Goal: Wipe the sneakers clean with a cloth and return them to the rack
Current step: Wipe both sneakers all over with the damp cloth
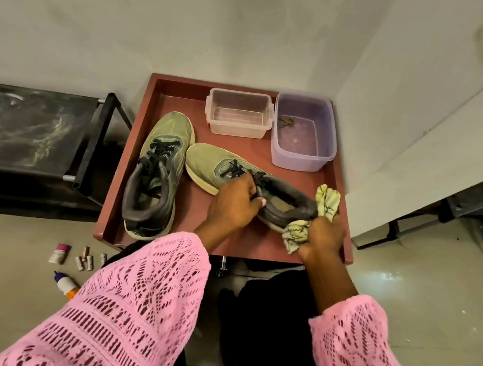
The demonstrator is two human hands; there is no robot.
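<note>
Two olive-green sneakers with dark laces and grey collars lie on a reddish-brown tray table (256,241). The left sneaker (157,170) points away from me and nobody touches it. The right sneaker (220,167) lies across the tray, toe to the left. My left hand (234,203) grips it at the tongue and collar. My right hand (324,236) is closed on a yellow-green cloth (326,203), which is pressed against the sneaker's heel.
At the tray's back stand a clear plastic box (238,113) and a purple tub (304,132) holding water. A black shoe rack (22,131) stands to the left. Small bottles and tubes (74,264) lie on the floor. A white wall panel rises at right.
</note>
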